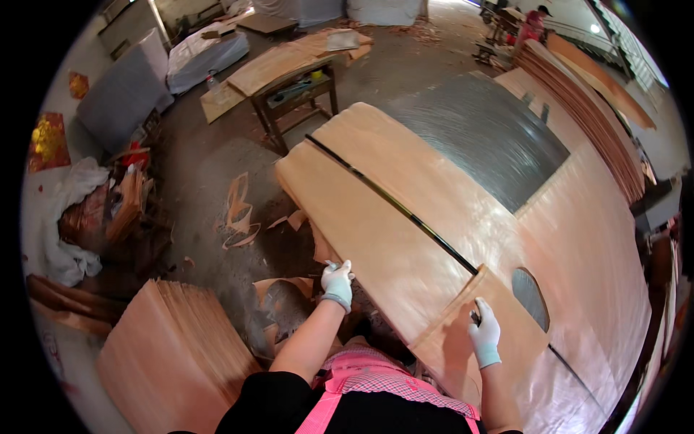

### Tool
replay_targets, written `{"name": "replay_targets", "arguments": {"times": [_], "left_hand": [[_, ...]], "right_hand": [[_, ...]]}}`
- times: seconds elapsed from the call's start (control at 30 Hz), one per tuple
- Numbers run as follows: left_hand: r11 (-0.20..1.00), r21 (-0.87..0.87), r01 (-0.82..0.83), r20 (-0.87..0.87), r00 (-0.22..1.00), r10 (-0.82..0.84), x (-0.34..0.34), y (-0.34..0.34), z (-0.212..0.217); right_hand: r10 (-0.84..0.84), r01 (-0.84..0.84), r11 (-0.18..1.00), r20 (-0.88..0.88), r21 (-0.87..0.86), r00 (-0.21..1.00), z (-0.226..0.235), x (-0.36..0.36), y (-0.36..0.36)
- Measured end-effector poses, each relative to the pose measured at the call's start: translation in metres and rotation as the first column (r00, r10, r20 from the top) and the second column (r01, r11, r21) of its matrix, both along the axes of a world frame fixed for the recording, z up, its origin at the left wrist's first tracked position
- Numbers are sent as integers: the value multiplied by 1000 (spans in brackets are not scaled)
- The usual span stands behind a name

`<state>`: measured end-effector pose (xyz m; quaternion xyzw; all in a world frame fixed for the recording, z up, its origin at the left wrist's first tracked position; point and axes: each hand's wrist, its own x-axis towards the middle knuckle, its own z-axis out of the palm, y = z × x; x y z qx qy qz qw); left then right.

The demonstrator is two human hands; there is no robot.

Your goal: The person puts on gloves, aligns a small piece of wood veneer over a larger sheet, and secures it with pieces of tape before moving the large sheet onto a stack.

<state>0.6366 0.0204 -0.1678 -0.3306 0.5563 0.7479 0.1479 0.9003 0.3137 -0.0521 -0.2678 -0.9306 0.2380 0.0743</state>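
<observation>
- The left hand [337,282], in a white glove, grips the near edge of a long veneer sheet [376,224]; its fingers curl over the edge, so what lies beneath them is hidden.
- The right hand [484,334], also gloved, lies on a smaller veneer piece [499,340] that overlaps the long sheet's near corner. The fingers are bunched around something small and dark at their tips; whether they pinch it or only press on it I cannot tell.
- Just beyond the right hand's fingertips, a thin dark strip [405,210] runs slantwise away across the veneer; past the hand's right side it shows again towards the lower edge of the view.
- To the right of the right hand, an oval hole [531,298] in the veneer shows grey underneath.
- Below both hands, a pink checked apron [376,380] and dark sleeves fill the lower edge, cut off by the frame.
- Left of the left hand and lower, a stack of veneer sheets [173,354] stands on the floor, with torn scraps [242,213] scattered beyond it.
- Farther beyond the hands, a grey metal plate [484,134] lies bare where the veneer stops.
- Far to the right, another veneer pile [585,116] curves with the lens; its far end blurs out.
- Beyond the left hand, a wooden table [296,90] holds boards.
- At the far top right, another person [533,23] in red is too small to make out.
</observation>
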Motion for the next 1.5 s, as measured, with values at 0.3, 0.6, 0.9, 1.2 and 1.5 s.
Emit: {"name": "replay_targets", "arguments": {"times": [0.3,0.6,0.9,1.2,1.5], "left_hand": [[995,68,-68,77,995,62,-4,-1,-5],[986,73,-152,62,987,148,1,0,4],[998,-55,-23,-42,999,20,3,0,9],[1000,-26,10,-226,974,-15,8,-6,-2],[1000,-17,17,-132,991,-20,31,-58,-7]], "right_hand": [[10,-58,968,194,242,981,-24,-106,30],[-55,-34,959,303,280,951,-28,-116,28],[9,-81,959,260,270,966,4,-107,12],[11,-90,963,297,253,955,20,-99,3],[35,-91,983,320,161,947,21,-109,-9]]}}
